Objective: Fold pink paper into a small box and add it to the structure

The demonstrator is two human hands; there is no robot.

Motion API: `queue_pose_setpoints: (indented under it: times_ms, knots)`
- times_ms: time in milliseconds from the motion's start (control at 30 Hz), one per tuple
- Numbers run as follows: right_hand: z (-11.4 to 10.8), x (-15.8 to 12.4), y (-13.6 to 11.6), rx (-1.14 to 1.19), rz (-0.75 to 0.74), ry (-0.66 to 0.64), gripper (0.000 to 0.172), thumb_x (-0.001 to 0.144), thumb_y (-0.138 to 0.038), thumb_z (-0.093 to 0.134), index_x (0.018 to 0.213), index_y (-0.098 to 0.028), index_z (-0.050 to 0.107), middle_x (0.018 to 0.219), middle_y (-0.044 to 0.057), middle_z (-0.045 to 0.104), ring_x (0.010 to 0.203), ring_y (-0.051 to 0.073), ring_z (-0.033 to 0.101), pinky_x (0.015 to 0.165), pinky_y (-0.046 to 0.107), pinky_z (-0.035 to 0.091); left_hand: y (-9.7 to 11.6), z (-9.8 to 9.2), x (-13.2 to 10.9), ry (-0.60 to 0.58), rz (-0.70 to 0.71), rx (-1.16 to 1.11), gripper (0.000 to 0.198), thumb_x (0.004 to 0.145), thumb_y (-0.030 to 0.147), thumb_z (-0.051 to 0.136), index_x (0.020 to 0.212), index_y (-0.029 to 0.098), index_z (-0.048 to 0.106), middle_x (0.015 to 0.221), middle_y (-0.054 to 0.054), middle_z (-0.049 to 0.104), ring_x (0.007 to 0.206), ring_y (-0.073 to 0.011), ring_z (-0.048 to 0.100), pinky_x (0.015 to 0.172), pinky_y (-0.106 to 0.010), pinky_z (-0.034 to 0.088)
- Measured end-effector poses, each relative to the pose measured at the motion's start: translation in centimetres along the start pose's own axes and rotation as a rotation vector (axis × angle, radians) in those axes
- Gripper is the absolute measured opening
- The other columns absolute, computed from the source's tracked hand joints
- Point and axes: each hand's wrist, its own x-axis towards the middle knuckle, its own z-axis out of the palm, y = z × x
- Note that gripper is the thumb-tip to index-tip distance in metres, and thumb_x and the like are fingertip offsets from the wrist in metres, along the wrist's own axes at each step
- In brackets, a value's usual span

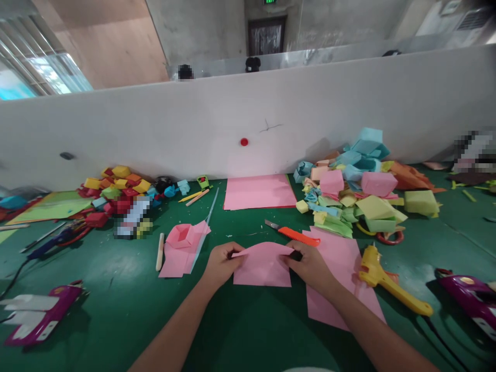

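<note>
Between my two hands is a pink sheet of paper [262, 268], its far edge bowed upward. My left hand [223, 262] pinches its left side, thumb near me and fingers behind. At the right side my right hand [306, 261] grips it the same way. Just beyond the right hand lies an orange utility knife [298, 236] with its blade out. Under my right forearm rests a larger pink sheet [327, 305]. Left of my left hand sit a folded pink paper box [181, 235] and pink pieces, beside a short wooden stick [160, 252].
A yellow glue gun [391, 289] lies at the right, its cord trailing toward me. Heaped paper boxes [349, 186] stand at the back right, more colourful ones [120, 186] at the back left. A pink paper stack [259, 192] lies by the white partition [194, 124]. Purple devices [46, 315] flank both sides.
</note>
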Motion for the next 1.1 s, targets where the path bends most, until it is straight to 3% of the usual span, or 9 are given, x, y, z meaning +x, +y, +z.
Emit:
queue_pose_setpoints:
  times_ms: [267, 400, 500, 600, 700, 867, 1000, 1100]
  knots:
    - [-0.3, 0.0, 0.5, -0.017, -0.167, -0.016, 0.016, 0.077, -0.023, 0.059, 0.085, -0.023, 0.073, 0.091, 0.006, 0.075, 0.090, 0.025, 0.069, 0.083, 0.039, 0.054, 0.0, -0.4, 0.0, -0.028, 0.062, 0.012, 0.022, 0.075, 0.026, 0.064, 0.092, 0.020, 0.077, 0.097, -0.006, 0.078, 0.091, -0.0239, 0.072, 0.085, -0.035, 0.056]
    - [-0.2, 0.1, 0.9, -0.043, -0.232, -0.001, 0.025, 0.073, -0.012, 0.051, 0.083, -0.023, 0.071, 0.094, 0.007, 0.074, 0.093, 0.025, 0.068, 0.087, 0.040, 0.054, 1.3, -1.5, -1.1, -0.166, 0.268, -0.044, 0.036, 0.089, 0.035, 0.058, 0.119, 0.020, 0.071, 0.126, -0.011, 0.070, 0.120, -0.0276, 0.064, 0.099, -0.039, 0.052]
    - [0.0, 0.1, 1.2, -0.057, -0.249, -0.005, 0.030, 0.072, -0.008, 0.048, 0.085, -0.023, 0.071, 0.094, 0.006, 0.074, 0.088, 0.023, 0.069, 0.080, 0.037, 0.055, 2.5, -1.7, -2.1, -0.198, 0.432, 0.112, 0.042, 0.094, 0.037, 0.055, 0.132, 0.020, 0.063, 0.133, -0.013, 0.066, 0.124, -0.0283, 0.060, 0.105, -0.042, 0.048]
    - [0.0, 0.1, 1.4, -0.068, -0.252, -0.011, 0.034, 0.071, -0.007, 0.046, 0.088, -0.022, 0.070, 0.093, 0.005, 0.074, 0.085, 0.022, 0.069, 0.077, 0.036, 0.055, 3.0, -0.8, -2.8, -0.223, 0.551, 0.380, 0.040, 0.091, 0.037, 0.061, 0.128, 0.023, 0.065, 0.124, -0.011, 0.071, 0.115, -0.0270, 0.064, 0.102, -0.042, 0.047]
    - [0.0, 0.3, 1.6, -0.077, -0.260, -0.014, 0.034, 0.073, -0.006, 0.044, 0.088, -0.022, 0.070, 0.095, 0.004, 0.075, 0.090, 0.022, 0.069, 0.084, 0.037, 0.055, 2.8, 0.3, -3.1, -0.300, 0.649, 0.590, 0.034, 0.093, 0.037, 0.063, 0.123, 0.023, 0.068, 0.118, -0.009, 0.073, 0.111, -0.0262, 0.065, 0.100, -0.042, 0.047]
    - [-0.3, 0.5, 1.8, -0.071, -0.314, -0.064, 0.036, 0.080, -0.008, 0.044, 0.089, -0.023, 0.075, 0.107, 0.005, 0.074, 0.102, 0.022, 0.069, 0.095, 0.040, 0.054, 1.7, 1.1, -2.8, -0.355, 0.630, 0.790, 0.055, 0.092, 0.037, 0.066, 0.143, 0.023, 0.052, 0.138, -0.010, 0.064, 0.124, -0.0285, 0.060, 0.104, -0.044, 0.046]
    - [-0.7, 0.3, 1.6, -0.069, -0.314, -0.102, 0.036, 0.085, -0.011, 0.043, 0.085, -0.023, 0.077, 0.115, 0.008, 0.072, 0.105, 0.023, 0.069, 0.094, 0.041, 0.055, 1.1, 1.5, -2.4, -0.381, 0.612, 0.781, 0.050, 0.096, 0.026, 0.059, 0.145, 0.022, 0.049, 0.141, -0.009, 0.061, 0.129, -0.0260, 0.057, 0.109, -0.043, 0.044]
    - [-1.0, 0.0, 1.2, -0.099, -0.318, -0.151, 0.028, 0.086, -0.017, 0.054, 0.100, -0.023, 0.077, 0.123, 0.010, 0.069, 0.114, 0.026, 0.065, 0.099, 0.045, 0.053, 1.1, 1.7, -2.3, -0.388, 0.599, 0.730, 0.047, 0.097, 0.023, 0.055, 0.145, 0.021, 0.050, 0.142, -0.010, 0.060, 0.131, -0.0252, 0.055, 0.111, -0.043, 0.042]
